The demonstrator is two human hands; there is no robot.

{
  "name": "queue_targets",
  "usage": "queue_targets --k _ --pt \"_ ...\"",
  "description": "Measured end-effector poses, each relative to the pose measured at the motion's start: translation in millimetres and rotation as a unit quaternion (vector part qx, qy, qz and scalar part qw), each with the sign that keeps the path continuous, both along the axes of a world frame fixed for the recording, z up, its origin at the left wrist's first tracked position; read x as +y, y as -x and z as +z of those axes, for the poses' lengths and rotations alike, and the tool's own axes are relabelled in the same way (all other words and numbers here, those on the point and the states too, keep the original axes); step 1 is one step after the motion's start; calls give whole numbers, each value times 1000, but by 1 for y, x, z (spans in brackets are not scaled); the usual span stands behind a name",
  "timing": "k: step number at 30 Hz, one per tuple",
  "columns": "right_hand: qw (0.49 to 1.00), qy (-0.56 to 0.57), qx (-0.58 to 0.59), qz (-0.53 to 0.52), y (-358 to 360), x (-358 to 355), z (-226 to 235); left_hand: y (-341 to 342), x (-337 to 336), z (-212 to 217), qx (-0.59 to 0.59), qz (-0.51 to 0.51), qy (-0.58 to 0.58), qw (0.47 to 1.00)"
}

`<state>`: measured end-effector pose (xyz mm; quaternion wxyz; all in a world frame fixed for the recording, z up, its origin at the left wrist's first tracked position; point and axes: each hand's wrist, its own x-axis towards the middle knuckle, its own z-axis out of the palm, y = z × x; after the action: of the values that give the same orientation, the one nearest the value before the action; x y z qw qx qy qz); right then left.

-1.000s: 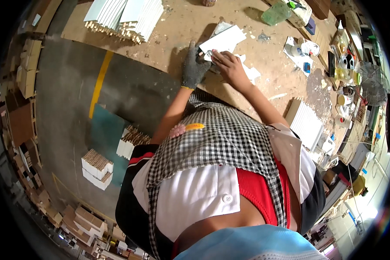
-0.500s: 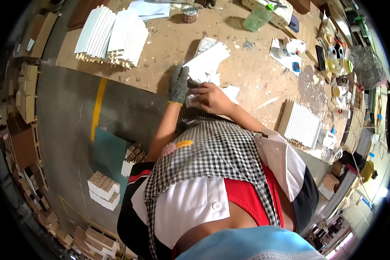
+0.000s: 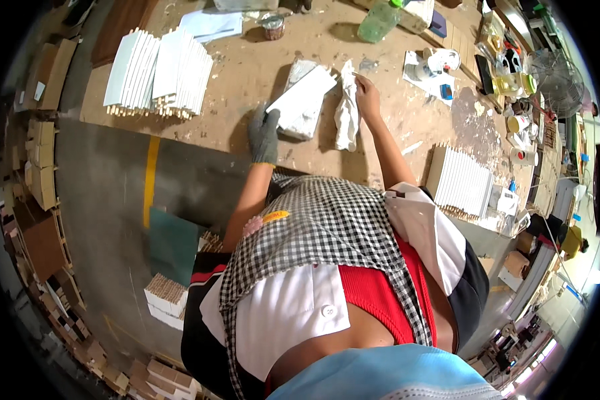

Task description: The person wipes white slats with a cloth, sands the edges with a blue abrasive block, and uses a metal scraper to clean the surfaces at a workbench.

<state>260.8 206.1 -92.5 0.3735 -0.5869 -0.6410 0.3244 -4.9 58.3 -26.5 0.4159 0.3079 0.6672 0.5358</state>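
My left hand (image 3: 265,135), in a dark grey knit glove, grips the near left end of a narrow white board (image 3: 305,98). The board lies tilted on a whitish, stained block (image 3: 301,125) on the workbench. My right hand (image 3: 368,98) is bare and closed on the upper part of a crumpled white cloth (image 3: 346,113). That cloth hangs lengthwise just right of the board and block, apart from them.
Stacked white boards (image 3: 157,77) stand at the left of the brown workbench (image 3: 387,147), another stack (image 3: 459,181) at the right. At the back are a small jar (image 3: 273,29) and a green bottle (image 3: 380,22). Cluttered containers (image 3: 521,123) line the right side.
My right hand has moved away from the board, up and to the right, drawing the cloth with it. My left hand stays at the board's near end. The view has shifted slightly.
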Motion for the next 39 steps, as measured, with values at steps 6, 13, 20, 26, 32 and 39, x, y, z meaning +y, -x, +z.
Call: queue_targets --k 6,13,20,26,32,39 --pt "976 -198 -14 88 77 -34 142 1 -9 48 180 -23 -69 981" --pt "925 -283 -146 208 105 -43 95 -10 -14 58 336 -100 60 934" --pt "990 123 33 -63 5 46 30 -2 -22 49 335 -105 -7 936" --pt "977 43 207 11 71 -6 73 -15 -38 71 -49 -122 -7 991" --pt "959 55 256 105 83 -21 136 23 -37 91 -126 -347 3 929" --pt "927 -70 361 -76 49 29 129 40 -13 169 -61 -489 200 847"
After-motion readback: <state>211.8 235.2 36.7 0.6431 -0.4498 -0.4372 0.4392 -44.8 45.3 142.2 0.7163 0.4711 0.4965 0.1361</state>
